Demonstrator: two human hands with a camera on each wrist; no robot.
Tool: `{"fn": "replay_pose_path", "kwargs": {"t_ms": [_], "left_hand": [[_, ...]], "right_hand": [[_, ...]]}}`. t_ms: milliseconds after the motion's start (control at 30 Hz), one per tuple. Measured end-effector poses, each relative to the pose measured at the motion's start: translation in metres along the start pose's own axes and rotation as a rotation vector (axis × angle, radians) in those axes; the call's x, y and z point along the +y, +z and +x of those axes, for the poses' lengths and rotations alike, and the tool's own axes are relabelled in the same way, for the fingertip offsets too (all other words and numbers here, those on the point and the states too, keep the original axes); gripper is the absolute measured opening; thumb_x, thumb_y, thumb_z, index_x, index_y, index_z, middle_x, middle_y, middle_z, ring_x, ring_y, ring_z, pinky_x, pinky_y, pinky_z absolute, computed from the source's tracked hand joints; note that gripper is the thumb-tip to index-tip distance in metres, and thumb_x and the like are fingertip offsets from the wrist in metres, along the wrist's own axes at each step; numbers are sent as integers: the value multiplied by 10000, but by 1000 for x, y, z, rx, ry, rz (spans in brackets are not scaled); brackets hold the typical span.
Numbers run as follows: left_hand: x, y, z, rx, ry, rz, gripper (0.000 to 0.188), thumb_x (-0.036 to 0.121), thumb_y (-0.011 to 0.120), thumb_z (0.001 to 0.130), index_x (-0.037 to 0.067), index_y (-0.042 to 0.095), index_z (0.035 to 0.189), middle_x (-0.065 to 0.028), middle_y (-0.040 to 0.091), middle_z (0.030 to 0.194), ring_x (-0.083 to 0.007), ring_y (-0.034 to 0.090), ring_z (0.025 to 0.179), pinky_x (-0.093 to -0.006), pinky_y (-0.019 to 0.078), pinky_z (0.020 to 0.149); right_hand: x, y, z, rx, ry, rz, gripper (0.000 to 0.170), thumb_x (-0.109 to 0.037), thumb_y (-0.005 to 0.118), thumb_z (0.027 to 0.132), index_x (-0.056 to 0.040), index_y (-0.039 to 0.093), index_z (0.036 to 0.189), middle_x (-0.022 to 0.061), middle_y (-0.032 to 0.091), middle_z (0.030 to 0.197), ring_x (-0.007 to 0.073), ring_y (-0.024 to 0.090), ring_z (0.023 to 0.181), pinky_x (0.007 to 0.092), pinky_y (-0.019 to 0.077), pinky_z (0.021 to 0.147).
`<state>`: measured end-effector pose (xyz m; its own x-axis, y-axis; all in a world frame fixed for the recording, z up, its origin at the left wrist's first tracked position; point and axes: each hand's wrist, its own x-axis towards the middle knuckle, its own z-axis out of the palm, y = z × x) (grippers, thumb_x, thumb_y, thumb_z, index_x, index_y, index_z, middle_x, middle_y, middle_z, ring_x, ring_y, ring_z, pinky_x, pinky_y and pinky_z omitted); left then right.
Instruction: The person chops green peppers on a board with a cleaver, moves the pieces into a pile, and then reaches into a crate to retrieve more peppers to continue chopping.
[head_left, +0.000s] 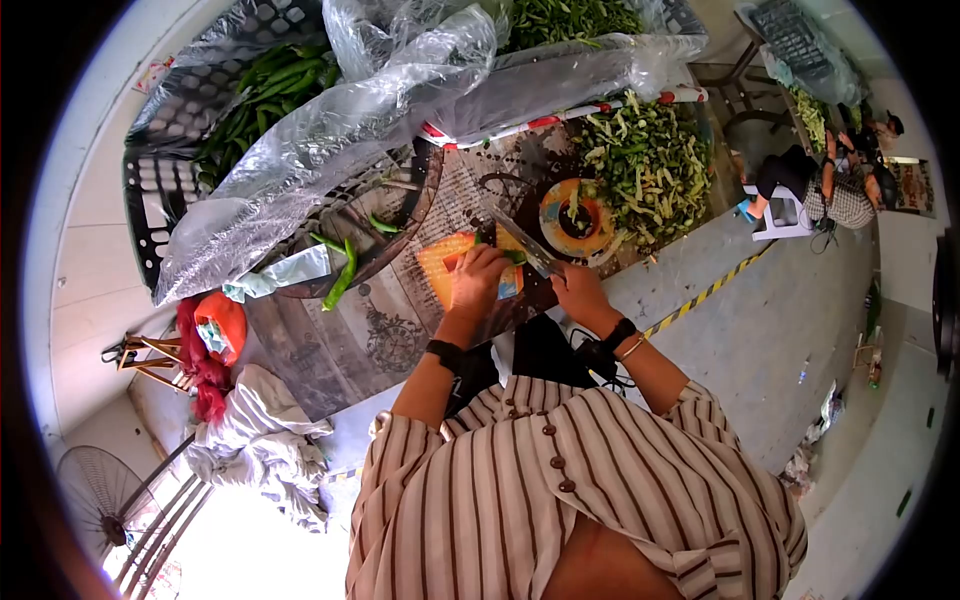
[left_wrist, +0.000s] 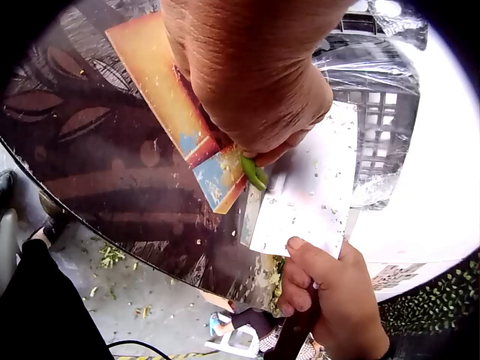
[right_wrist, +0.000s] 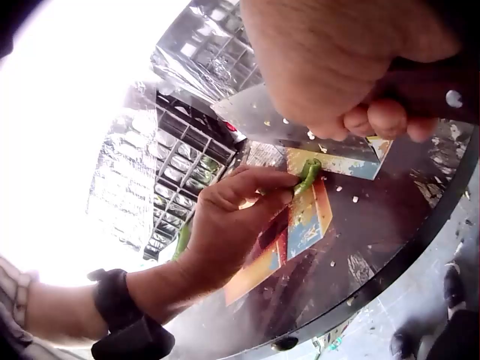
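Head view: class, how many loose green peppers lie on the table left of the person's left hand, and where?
3: one green pepper nearest the left hand, another pepper farther left, a third pepper below it. More may hide under the plastic sheet.

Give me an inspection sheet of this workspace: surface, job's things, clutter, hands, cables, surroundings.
Surface: wood-patterned table, dotted with scraps.
Job's things: green pepper above an orange-patterned mat; broad-bladed knife beside it; heap of cut peppers at the right.
Clutter: clear plastic sheeting; a few loose whole peppers.
Hands: left hand pinches the green pepper; right hand grips the knife's handle.
Cables: dark cable low in the left wrist view.
Surroundings: scraps on the floor; fan; another person by a white stool.
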<state>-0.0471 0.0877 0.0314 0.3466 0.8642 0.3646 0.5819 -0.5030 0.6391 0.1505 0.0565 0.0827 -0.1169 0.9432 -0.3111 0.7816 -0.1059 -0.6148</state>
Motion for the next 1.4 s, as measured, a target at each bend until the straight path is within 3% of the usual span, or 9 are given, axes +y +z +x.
{"fn": "replay_pose_path", "kwargs": {"t_ms": [267,333,867,1033,1167,1333,1400], "left_hand": [[0,0,0,22,-9,-17,142,30,635,690,82,654,821,-42,604,869,-241,551,896,-352,451,787],[0,1,-1,1,-38,-53,141,67,581,716,95,650,837,-18,601,911,-222,541,946,-349,420,817],[17,-22,5,66,19,-20,172,37,621,703,66,649,870,-56,594,913,-258,550,889,-349,438,788],[4,-35,-3,102,-93,23,172,41,626,699,72,644,867,-61,583,889,-259,544,833,-354,430,748],[1,-37,-8,75,-146,58,220,5,601,663,67,635,872,-52,572,914,-260,538,869,-357,442,770],[12,-22,-2,37,-26,-31,183,11,616,712,77,647,881,-54,586,897,-262,549,860,-351,444,743],[16,-14,2,2,-12,-49,187,10,611,717,76,648,888,-54,587,898,-264,549,866,-353,446,746]], "right_hand": [[-2,-5,-8,-1,72,24,206,-168,521,818,18,584,884,221,580,706,401,559,701,470,437,632],[1,-3,-9,-18,93,6,211,-170,522,818,23,583,878,224,578,697,404,558,695,469,436,627],[10,1,-14,51,91,179,232,-170,515,815,45,573,878,236,576,701,414,551,697,462,434,631],[10,-4,-14,49,128,255,225,-173,518,811,34,579,873,243,575,715,418,550,707,463,432,628],[20,2,-13,87,84,191,225,-178,526,805,28,584,874,243,574,714,411,555,703,461,433,621],[10,-2,-16,86,88,151,231,-189,526,806,17,594,885,234,578,700,409,557,694,465,435,628],[10,-1,-15,26,41,-16,228,-188,516,814,-8,600,926,219,595,734,399,562,702,466,445,639]]}}
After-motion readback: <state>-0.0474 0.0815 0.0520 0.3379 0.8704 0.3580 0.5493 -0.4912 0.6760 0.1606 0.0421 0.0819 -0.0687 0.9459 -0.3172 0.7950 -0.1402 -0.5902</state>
